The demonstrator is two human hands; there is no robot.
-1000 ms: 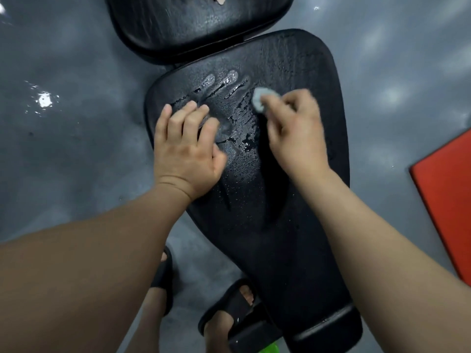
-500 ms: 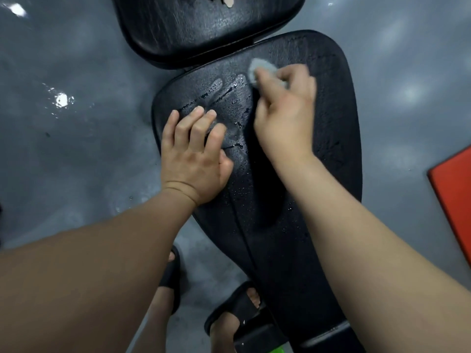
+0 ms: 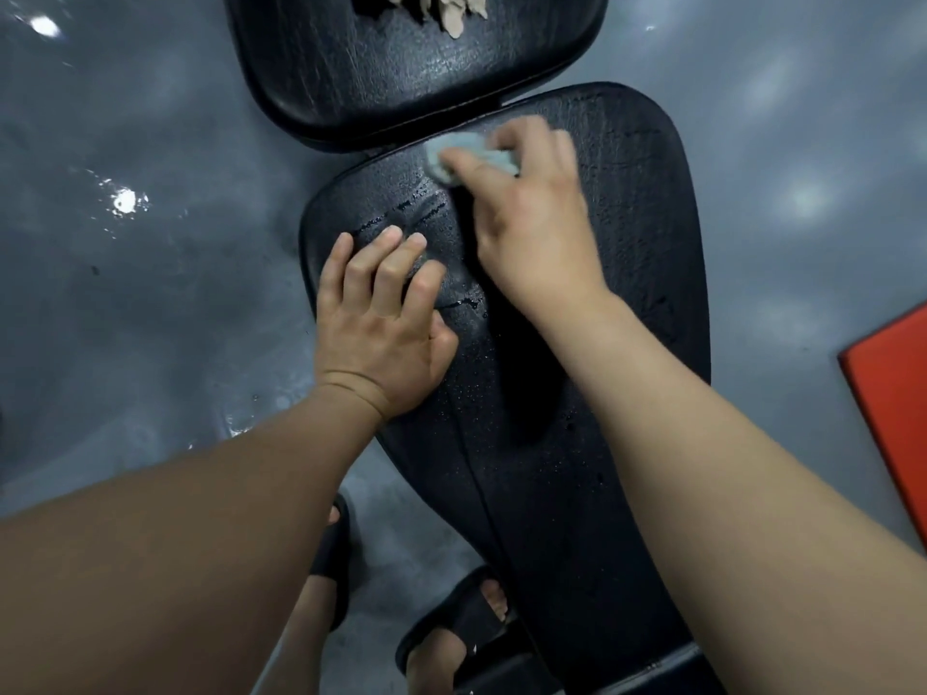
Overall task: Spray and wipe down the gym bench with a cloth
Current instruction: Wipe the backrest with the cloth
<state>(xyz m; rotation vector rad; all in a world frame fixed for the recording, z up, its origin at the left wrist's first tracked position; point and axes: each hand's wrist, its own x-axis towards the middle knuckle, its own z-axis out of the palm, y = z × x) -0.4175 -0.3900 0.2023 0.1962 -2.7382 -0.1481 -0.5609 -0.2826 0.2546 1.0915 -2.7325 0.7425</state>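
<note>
As the wiping stroke runs out, the right hand (image 3: 531, 228) has pushed the cloth (image 3: 451, 153) to the bench (image 3: 642, 243) pad's far edge.
Its fingers grip the balled cloth; the left hand (image 3: 381, 323) stays flat, fingers spread, at the left. Wet streaks between them likely need another pass.

Left hand (image 3: 381, 338) and right hand (image 3: 531, 228) bare, forearms (image 3: 210, 534) bare too; down below, black open-toed slides (image 3: 464, 617) on both feet, toes showing.

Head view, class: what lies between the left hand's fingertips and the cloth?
Only bare bench pad, wet with spray streaks and droplets, separates the left hand from the cloth gripped by the right hand, seen in the head view.
</note>
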